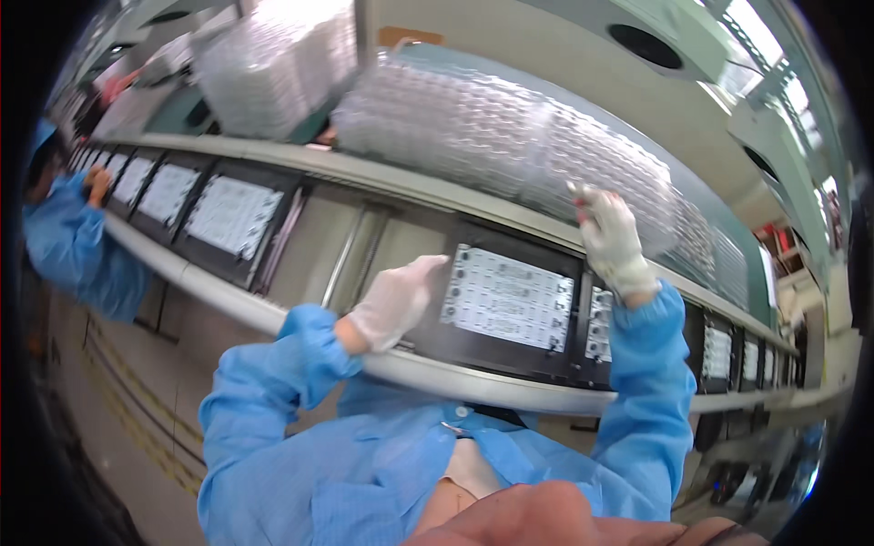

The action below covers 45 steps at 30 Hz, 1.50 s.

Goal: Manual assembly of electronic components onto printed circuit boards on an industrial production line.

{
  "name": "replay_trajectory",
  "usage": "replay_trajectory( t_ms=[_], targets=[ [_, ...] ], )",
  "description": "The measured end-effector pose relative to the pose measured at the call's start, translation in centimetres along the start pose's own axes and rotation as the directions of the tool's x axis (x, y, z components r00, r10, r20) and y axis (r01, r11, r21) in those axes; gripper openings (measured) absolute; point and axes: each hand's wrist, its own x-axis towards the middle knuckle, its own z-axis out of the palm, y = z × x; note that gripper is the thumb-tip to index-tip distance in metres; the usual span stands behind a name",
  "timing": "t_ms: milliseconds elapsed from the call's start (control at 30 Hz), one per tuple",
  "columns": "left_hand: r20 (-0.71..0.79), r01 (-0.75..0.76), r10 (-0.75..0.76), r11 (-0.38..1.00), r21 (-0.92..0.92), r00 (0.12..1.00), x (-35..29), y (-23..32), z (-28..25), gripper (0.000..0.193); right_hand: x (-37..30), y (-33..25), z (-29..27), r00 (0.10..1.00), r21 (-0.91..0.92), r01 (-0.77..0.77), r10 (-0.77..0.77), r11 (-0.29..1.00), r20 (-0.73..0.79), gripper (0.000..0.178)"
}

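Note:
My left hand [393,302], in a white glove, is at the left edge of a black carrier plate [432,341]. Its index finger stretches toward the plate's far left corner, and the other fingers are partly hidden. On that plate lies a white circuit board panel [510,298] with dark round parts along its sides. My right hand [612,238], also gloved in white, is raised above the far rail near stacked clear plastic trays [510,127]. Its fingers are curled together, with reddish fingertips; whatever they may hold is too small to make out.
More black carriers with white panels [232,216] line the conveyor to the left, and others [716,353] to the right. A metal rod [344,255] crosses the gap left of my carrier. A co-worker in a blue sleeve [77,241] works at far left. Lamp-like housings [645,45] hang overhead.

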Motion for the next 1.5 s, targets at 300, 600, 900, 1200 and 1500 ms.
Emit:
replay_trajectory(
  t_ms=[300,600,900,1200,1500],
  targets=[
    [0.266,0.036,0.038,0.963,-0.269,0.963,-0.9,1.2,-1.7,0.046,8.9,7.9,2.9,0.909,-0.17,-0.416,0.412,0.893,-0.061,0.051],
    [0.057,-0.27,0.264,0.955,0.127,0.963,7.1,-0.6,-5.5,0.037,13.9,11.9,5.3,0.885,-0.456,-0.363,0.454,0.813,0.104,0.057],
    [-0.266,-0.122,0.368,0.759,0.639,0.891,26.0,-12.8,-12.3,0.027,12.2,10.7,3.6,0.895,-0.198,-0.446,0.439,0.873,-0.079,0.059],
    [-0.005,-0.098,0.144,0.701,0.707,0.99,31.3,-12.4,-15.9,0.034,0.3,-2.6,-4.2,0.985,-0.034,-0.095,0.089,0.995,-0.147,0.056],
    [-0.016,-0.295,0.304,0.935,0.199,0.953,17.4,1.0,-18.0,0.044,-8.5,-13.1,-7.2,0.94,0.148,-0.328,0.338,0.933,-0.049,0.061]
  ],
)
